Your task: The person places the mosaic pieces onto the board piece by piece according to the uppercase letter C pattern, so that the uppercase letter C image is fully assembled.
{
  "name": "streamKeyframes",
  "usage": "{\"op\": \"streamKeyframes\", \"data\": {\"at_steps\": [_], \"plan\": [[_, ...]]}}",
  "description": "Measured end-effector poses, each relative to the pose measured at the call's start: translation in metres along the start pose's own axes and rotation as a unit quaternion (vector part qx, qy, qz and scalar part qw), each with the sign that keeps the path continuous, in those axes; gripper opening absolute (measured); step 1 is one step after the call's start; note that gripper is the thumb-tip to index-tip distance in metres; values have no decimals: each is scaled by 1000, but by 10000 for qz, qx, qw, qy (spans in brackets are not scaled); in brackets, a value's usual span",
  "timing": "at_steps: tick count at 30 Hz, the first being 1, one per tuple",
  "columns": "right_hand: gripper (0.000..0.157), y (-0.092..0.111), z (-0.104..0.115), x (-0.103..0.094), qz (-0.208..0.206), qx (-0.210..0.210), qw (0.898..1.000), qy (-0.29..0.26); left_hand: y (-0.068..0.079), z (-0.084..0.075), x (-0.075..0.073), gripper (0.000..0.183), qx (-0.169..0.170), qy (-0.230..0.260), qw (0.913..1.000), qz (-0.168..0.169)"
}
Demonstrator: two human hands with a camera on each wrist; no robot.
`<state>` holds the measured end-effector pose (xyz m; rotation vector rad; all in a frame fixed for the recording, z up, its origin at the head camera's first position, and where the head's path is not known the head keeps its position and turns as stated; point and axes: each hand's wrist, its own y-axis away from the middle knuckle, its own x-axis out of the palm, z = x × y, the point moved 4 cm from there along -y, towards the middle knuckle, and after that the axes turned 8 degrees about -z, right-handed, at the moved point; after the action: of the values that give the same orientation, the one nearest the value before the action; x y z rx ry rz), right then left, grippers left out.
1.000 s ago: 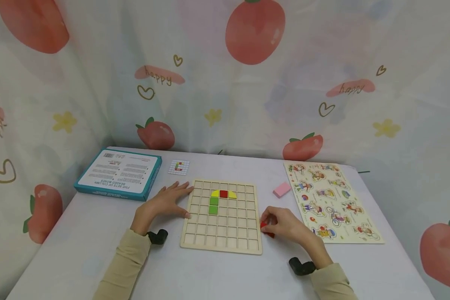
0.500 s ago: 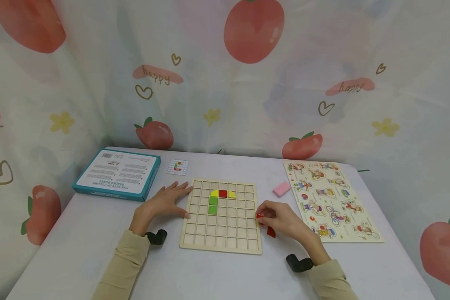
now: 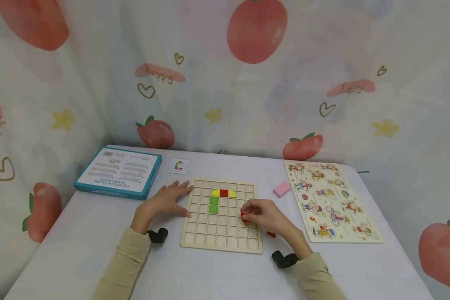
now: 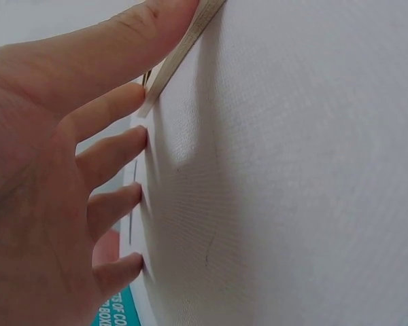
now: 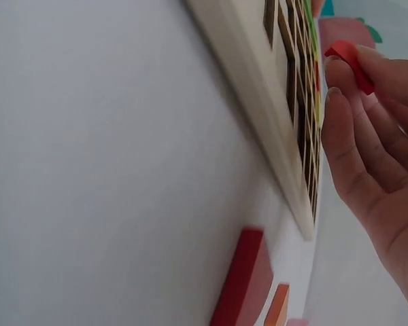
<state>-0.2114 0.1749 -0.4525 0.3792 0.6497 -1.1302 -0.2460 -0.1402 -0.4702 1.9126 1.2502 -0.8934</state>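
In the head view, a wooden grid board [image 3: 221, 230] lies mid-table. Near its top are two yellow rounded-corner pieces [image 3: 233, 194] with a red square [image 3: 223, 193] between them. Two green squares [image 3: 213, 201] run down below the left yellow one. My right hand [image 3: 268, 214] pinches a small red block [image 5: 353, 68] with a curved side between thumb and fingers, held over the board's right part. Another red block [image 5: 243, 282] rests on the table under the right wrist. My left hand [image 3: 165, 202] has its fingers spread, thumb and fingertips at the board's left edge.
A pink block [image 3: 282, 189] lies right of the board. Beyond it is a cream picture puzzle board [image 3: 331, 202]. A small pattern card [image 3: 178, 166] and a teal-edged box [image 3: 118, 173] are at the back left. A printed curtain [image 3: 247, 104] hangs behind the table.
My right hand has lifted the red block from beside the board and carried it left, over the board's right columns. The other red block stays on the table. The left hand keeps its place.
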Motion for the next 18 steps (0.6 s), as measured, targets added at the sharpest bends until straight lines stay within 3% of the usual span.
{"op": "streamKeyframes", "data": {"at_steps": [7,18], "plan": [[14,-9,12,15,101,-316,9994,-15,1,-1,-1,94,-34,-46,10000,56],[16,-24,29,32,277,-465,9985,69,-1,0,1,95,-20,-76,10000,36]]}}
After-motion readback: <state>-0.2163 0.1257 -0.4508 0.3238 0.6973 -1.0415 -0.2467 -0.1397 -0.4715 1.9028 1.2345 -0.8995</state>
